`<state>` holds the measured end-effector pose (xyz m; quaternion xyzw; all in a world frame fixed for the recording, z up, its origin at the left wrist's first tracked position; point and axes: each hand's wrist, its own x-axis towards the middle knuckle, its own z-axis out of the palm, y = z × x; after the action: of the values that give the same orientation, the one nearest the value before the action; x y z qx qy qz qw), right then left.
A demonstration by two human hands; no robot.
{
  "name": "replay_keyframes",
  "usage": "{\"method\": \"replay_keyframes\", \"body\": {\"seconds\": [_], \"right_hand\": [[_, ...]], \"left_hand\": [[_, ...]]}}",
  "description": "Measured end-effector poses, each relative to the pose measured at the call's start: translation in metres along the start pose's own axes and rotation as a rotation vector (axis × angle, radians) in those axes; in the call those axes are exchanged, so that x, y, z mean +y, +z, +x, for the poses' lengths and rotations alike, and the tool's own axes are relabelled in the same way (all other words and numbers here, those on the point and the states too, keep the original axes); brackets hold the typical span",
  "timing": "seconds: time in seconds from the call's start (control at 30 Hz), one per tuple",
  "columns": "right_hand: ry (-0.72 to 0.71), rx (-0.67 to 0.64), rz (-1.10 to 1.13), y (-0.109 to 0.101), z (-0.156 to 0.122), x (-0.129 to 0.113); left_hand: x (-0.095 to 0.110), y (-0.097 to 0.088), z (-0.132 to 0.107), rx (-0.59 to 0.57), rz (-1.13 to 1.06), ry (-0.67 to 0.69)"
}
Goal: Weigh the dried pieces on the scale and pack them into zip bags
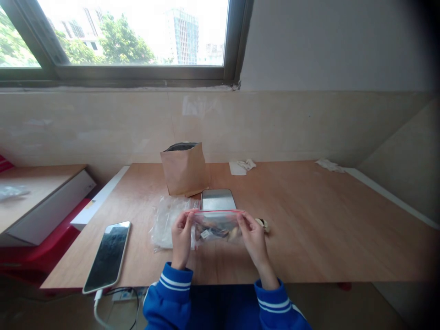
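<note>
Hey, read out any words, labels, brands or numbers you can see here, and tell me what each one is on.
No words, brands or numbers can be read.
The small white tag in the zip bag, held by the left hand and right hand, has marks too small to read.

The person wore a bright blue jacket [223,311] of smooth, faintly shiny fabric, with long sleeves that ended on the forearms and left the left hand [181,236] and right hand [254,238] bare. The left sleeve [168,298] and the right sleeve [275,305] matched, each with two narrow white stripes running around it close to the cuff and a thin white line running back along its outer edge. The front of the jacket looked a deeper blue, lying in shadow below the table edge [220,284].
</note>
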<state>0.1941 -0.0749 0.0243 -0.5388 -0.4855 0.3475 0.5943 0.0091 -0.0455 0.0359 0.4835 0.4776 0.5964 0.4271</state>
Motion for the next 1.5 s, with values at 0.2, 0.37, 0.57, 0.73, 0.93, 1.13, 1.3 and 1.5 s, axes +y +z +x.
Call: {"method": "replay_keyframes", "body": {"seconds": [0.2, 0.37, 0.57, 0.73, 0.93, 1.13, 1.3, 1.5], "right_hand": [[0.028, -0.030, -0.006, -0.013, -0.012, 0.024], [0.024, -0.047, 0.018, -0.021, -0.015, 0.039], [-0.051, -0.012, -0.031, -0.023, -0.015, 0.041], [-0.131, 0.158, -0.161, -0.018, -0.015, 0.034], [-0.208, 0.207, -0.274, -0.016, -0.012, 0.025], [-0.098, 0.077, -0.088, -0.017, -0.011, 0.033], [-0.029, -0.029, 0.039, -0.023, -0.013, 0.038], [-0.020, -0.047, 0.032, -0.024, -0.017, 0.037]], "left_hand": [[-0.016, -0.004, -0.011, -0.171, -0.155, -0.120], [-0.024, -0.010, -0.018, -0.257, -0.301, -0.050], [-0.024, -0.009, -0.019, -0.169, -0.058, -0.014], [-0.017, -0.001, -0.020, -0.013, 0.020, 0.049], [-0.010, 0.002, -0.023, 0.020, 0.060, 0.077], [-0.020, -0.002, -0.024, 0.032, 0.053, 0.065], [-0.029, -0.005, -0.025, -0.051, 0.025, 0.028], [-0.034, -0.008, -0.027, -0.116, -0.036, 0.025]]}}
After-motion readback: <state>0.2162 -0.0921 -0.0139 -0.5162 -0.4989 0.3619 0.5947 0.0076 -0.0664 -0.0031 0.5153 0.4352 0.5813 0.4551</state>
